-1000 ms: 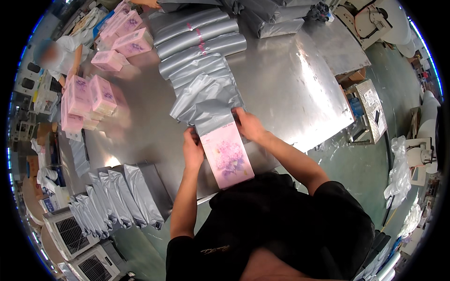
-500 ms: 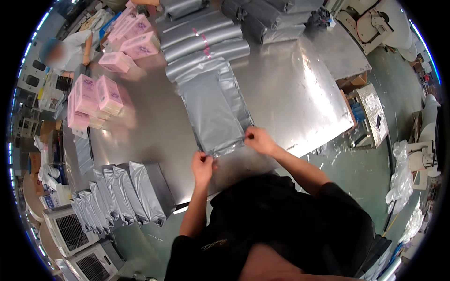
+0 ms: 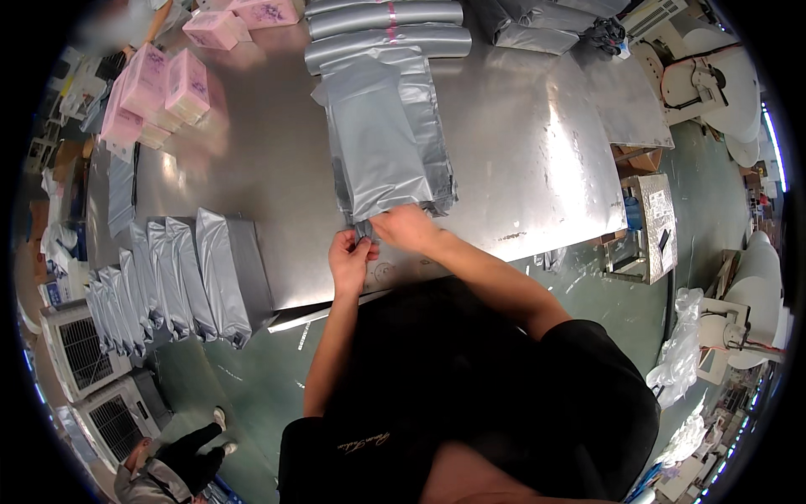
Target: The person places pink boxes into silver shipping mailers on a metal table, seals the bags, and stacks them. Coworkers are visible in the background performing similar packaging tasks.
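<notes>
Bag [image 3: 375, 139] | long axis fore-aft, far end slightly left | left fingers [image 3: 364, 245]: pinching gray film [image 3: 363, 228] | right fingers [image 3: 384, 225]: cannot tell

Right fingers [image 3: 388, 225] partly hidden; co-worker's head [image 3: 109, 23] blurred.

The left hand [image 3: 349, 257] pinches just beside the palm-down right hand [image 3: 405, 227], whose forearm [image 3: 494, 284] slants inward.

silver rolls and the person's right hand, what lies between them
In the head view, grey plastic bags lie flat on the metal table between the silver rolls and the right hand.
</notes>
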The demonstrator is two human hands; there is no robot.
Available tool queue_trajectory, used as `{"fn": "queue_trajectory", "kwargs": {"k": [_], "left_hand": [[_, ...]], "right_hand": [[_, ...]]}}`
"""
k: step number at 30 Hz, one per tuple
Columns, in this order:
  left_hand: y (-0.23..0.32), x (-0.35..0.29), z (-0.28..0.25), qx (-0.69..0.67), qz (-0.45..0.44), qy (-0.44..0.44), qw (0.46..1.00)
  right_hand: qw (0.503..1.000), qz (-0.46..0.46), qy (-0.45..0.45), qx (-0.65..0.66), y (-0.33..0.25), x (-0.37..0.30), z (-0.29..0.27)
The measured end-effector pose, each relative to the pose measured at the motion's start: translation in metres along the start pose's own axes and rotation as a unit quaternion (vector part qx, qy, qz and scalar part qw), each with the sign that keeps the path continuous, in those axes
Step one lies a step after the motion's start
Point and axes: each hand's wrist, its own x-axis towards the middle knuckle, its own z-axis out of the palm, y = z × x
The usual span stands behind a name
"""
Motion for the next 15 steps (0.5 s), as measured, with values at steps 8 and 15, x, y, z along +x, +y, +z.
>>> {"fn": "queue_trajectory", "kwargs": {"k": [8,15], "left_hand": [[0.012,-0.016,-0.005,-0.078,-0.055,-0.031,0.995],[0.025,-0.014,-0.039,0.268,0.190,0.058,0.943]], "right_hand": [[0.980,-0.069,0.152,0.104,-0.024,-0.022,0.010],[0.873,0.124,-0.444,-0.157,0.089,-0.305,-0.065]]}}
